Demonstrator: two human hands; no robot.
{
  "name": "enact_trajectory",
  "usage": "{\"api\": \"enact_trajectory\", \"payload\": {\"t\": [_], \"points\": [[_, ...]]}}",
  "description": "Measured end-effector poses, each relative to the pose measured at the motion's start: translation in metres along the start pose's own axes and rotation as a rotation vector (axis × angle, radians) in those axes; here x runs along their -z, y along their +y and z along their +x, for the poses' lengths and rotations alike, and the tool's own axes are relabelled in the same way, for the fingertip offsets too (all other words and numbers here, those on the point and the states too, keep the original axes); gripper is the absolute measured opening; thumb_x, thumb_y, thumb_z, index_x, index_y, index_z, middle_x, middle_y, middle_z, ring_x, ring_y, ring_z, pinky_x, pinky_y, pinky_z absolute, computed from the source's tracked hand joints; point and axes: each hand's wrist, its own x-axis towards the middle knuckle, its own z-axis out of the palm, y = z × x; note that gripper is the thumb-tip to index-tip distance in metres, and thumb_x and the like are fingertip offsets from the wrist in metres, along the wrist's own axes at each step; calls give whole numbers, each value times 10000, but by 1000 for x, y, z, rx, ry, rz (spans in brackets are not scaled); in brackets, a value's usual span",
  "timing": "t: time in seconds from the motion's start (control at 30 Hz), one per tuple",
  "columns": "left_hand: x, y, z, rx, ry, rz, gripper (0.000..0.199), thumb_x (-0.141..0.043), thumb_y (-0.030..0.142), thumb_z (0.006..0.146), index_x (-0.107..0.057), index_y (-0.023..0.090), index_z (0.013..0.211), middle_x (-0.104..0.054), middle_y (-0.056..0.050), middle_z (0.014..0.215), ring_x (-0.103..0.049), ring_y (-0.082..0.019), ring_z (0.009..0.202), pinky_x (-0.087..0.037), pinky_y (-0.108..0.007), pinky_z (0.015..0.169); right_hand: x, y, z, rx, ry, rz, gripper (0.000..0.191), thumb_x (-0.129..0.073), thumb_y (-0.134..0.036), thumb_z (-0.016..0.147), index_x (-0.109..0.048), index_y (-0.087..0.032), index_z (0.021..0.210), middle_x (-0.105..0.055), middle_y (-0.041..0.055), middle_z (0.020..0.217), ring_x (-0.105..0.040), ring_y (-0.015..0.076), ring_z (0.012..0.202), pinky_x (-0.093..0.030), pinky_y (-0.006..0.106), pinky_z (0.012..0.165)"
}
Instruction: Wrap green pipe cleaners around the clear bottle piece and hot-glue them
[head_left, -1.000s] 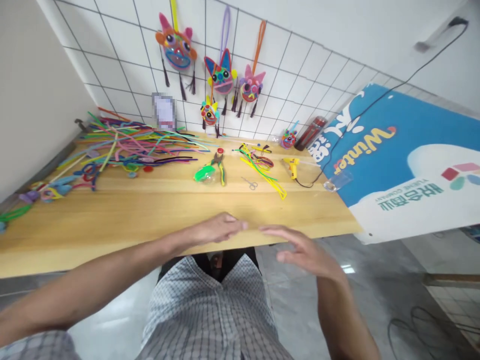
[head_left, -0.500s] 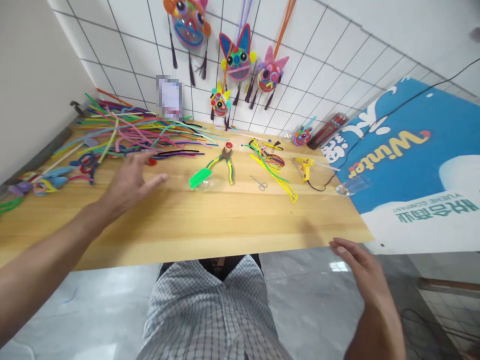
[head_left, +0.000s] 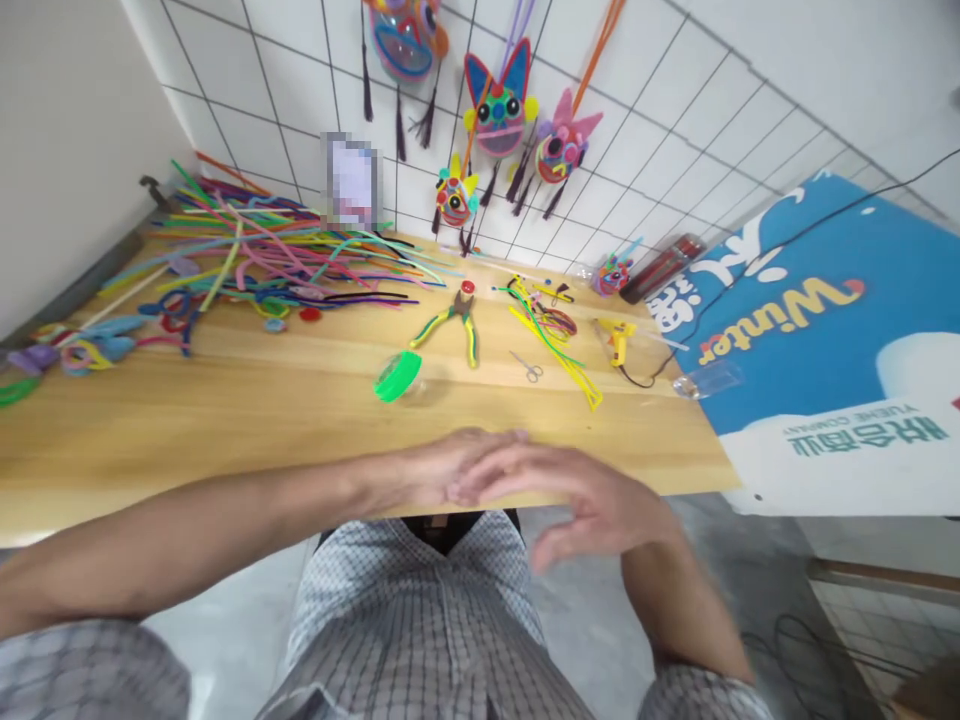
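The right hand (head_left: pixel 577 495) is held loosely open at the table's near edge, its fingers stretched across the left hand (head_left: pixel 431 470) and its thumb spread away below; nothing is seen in its grip. Whether the 2 hands are touching cannot be told. The left hand is partly covered by the right fingers, so how far it is opened, and whether anything is held in it, cannot be told.

Just beyond the left hand, a clear rounded plastic container with a bright green lid (head_left: pixel 397 377) is laid on its side on the pale wooden table (head_left: pixel 300 425). Farther past it, metal pliers with yellow-and-green handles (head_left: pixel 471 340) are left spread, a small round red cap (head_left: pixel 468 287) at their head. Beyond the right hand, small silver scissors (head_left: pixel 533 373) are placed near bent yellow fuzzy stems (head_left: pixel 589 385), with a yellow glue gun (head_left: pixel 618 345) to their right. Far to the left hand's left, multicoloured fuzzy stems (head_left: pixel 277 250) are heaped. Above, 4 colourful animal-faced ornaments (head_left: pixel 499 115) are hung before the white tiled wall (head_left: pixel 292 120).
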Motion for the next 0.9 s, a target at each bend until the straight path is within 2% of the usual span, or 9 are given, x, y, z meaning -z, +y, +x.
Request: {"api": "enact_trajectory", "payload": {"t": [0.07,0.23,0.3,0.33,0.4,0.47,0.53,0.63,0.9], "points": [[30,12,-19,-50,101,126,634,-774,692,767,-393,238,543,-346,78,435,-278,-73,369,-191,-256,390,20,7,-31,-140,158,15,629,-835,-601,871,-697,-287,1399,-699,101,1437,-646,273,1361,-467,457,1202],[120,47,-74,-512,821,686,690,-573,704,934,-274,221,544,-232,44,504,-206,-90,478,-145,-262,491,37,42,-132,-511,700,101,547,-797,-740,799,-831,-265,1069,-805,144,1155,-771,356,1099,-626,514,989],[145,52,-87,-662,1096,938,573,-587,658,947,-438,211,620,-393,17,604,-352,-120,567,-252,-257,532,32,59,-160,-589,937,96,559,-849,-741,718,-827,-255,995,-817,142,1021,-790,354,961,-659,519,875],[153,51,-90,-700,1123,1052,463,-642,655,910,-585,216,773,-546,-2,749,-467,-147,659,-349,-264,576,28,66,-169,-635,1058,59,542,-857,-729,712,-819,-255,973,-816,131,981,-788,337,920,-662,505,844],[158,45,-86,-679,1005,1198,601,-736,680,810,-655,225,1194,-668,-63,1143,-613,-216,852,-505,-323,702,19,75,-176,-726,1219,-29,500,-875,-683,714,-802,-251,956,-811,109,936,-776,299,880,-659,468,822],[155,35,-73,-581,797,1303,846,-763,671,789,-527,229,1471,-590,-125,1449,-676,-297,1063,-579,-407,873,11,78,-169,-779,1209,-89,481,-861,-663,738,-792,-245,964,-808,98,931,-763,275,874,-650,441,834],[148,27,-57,-533,688,1421,841,-773,626,794,-516,232,1491,-598,-137,1471,-643,-359,1259,-550,-471,1052,5,78,-151,-780,1070,-128,467,-822,-662,778,-791,-239,975,-807,97,961,-759,271,908,-638,431,875],[139,22,-33,-514,657,1481,643,-716,538,876,-565,226,1416,-687,-131,1333,-671,-348,1245,-541,-484,1094,1,76,-111,-729,849,-183,431,-760,-646,842,-783,-237,975,-805,90,1020,-759,275,994,-618,433,941],[138,32,25,-906,667,1592,902,-800,167,779,-392,196,1583,-531,-189,1561,-554,-368,1430,-474,-513,1211,15,102,27,-434,694,-206,470,-698,-493,915,-637,-228,1298,-726,121,1297,-727,234,1034,-610,380,854]]}}
